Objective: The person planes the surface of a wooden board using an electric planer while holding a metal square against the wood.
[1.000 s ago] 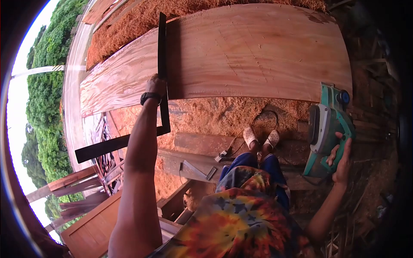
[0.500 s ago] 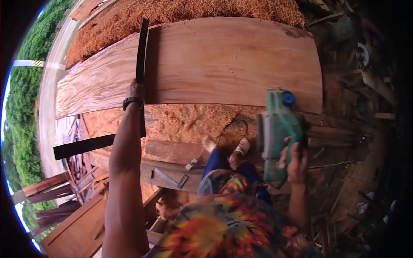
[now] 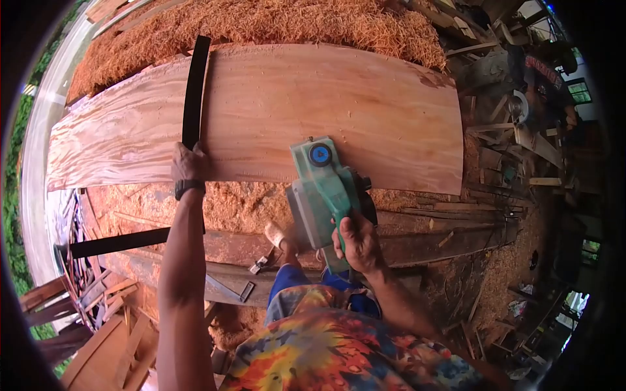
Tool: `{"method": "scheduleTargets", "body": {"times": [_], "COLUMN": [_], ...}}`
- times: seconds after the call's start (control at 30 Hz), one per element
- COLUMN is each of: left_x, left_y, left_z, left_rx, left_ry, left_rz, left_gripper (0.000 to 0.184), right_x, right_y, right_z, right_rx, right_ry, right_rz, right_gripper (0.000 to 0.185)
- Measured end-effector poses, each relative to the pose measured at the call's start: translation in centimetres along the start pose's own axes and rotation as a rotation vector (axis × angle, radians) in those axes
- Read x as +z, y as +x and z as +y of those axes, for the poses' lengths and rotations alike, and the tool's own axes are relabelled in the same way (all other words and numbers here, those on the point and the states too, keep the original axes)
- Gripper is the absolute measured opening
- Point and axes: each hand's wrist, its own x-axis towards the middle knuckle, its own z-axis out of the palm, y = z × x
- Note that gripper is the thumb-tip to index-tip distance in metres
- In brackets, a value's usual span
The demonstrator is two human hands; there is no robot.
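A wide wooden board (image 3: pixel 326 98) lies across the view with small shavings on it. My left hand (image 3: pixel 189 163), with a black wristband, is closed around a black L-shaped square (image 3: pixel 194 91). One arm of the square crosses the board, and the other (image 3: pixel 120 243) sticks out to the left below the board's near edge. My right hand (image 3: pixel 357 242) grips the handle of a green power planer (image 3: pixel 323 182) with a blue knob. The planer is tilted up in front of my body, its top overlapping the board's near edge in view.
Wood shavings (image 3: pixel 274 23) are heaped beyond the board. Planks (image 3: pixel 241 247) and a metal bracket (image 3: pixel 225 288) lie near my feet. At the far right is another person (image 3: pixel 544 81) beside a circular blade (image 3: pixel 520 106). Scrap wood (image 3: pixel 104 293) is piled at lower left.
My right hand has carried the planer leftward, towards the middle of the view. The view has turned right, so the board and square appear further left. My left hand still holds the square.
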Motion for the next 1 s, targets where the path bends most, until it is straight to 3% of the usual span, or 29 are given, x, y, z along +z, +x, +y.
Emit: {"method": "scheduleTargets", "body": {"times": [0.23, 0.43, 0.77, 0.87, 1.0], "left_x": [2.4, 2.6, 3.1, 2.7, 3.0], "left_y": [-1.3, -1.5, -1.4, -1.2, -1.5], "left_z": [-0.5, 0.0, 0.0, 0.1, 0.2], "left_rx": [0.103, 0.081, 0.056, 0.031, -0.007], "left_ry": [-0.041, -0.05, -0.049, -0.034, -0.001], "left_rz": [0.328, 0.354, 0.365, 0.339, 0.309], "left_gripper": [0.053, 0.053, 0.051, 0.051, 0.054], "right_x": [2.8, 4.1, 5.1, 4.8, 4.7], "right_y": [3.9, 9.4, 24.0, 24.6, 19.3], "right_z": [-1.6, -4.5, -8.3, -7.2, -6.4], "right_rx": [-0.005, -0.023, -0.188, -0.265, -0.135], "right_ry": [0.005, 0.056, -0.053, 0.06, 0.024], "right_rz": [0.063, 0.106, 0.054, -0.004, 0.105], "right_gripper": [0.05, 0.037, 0.058, 0.058, 0.055]}}
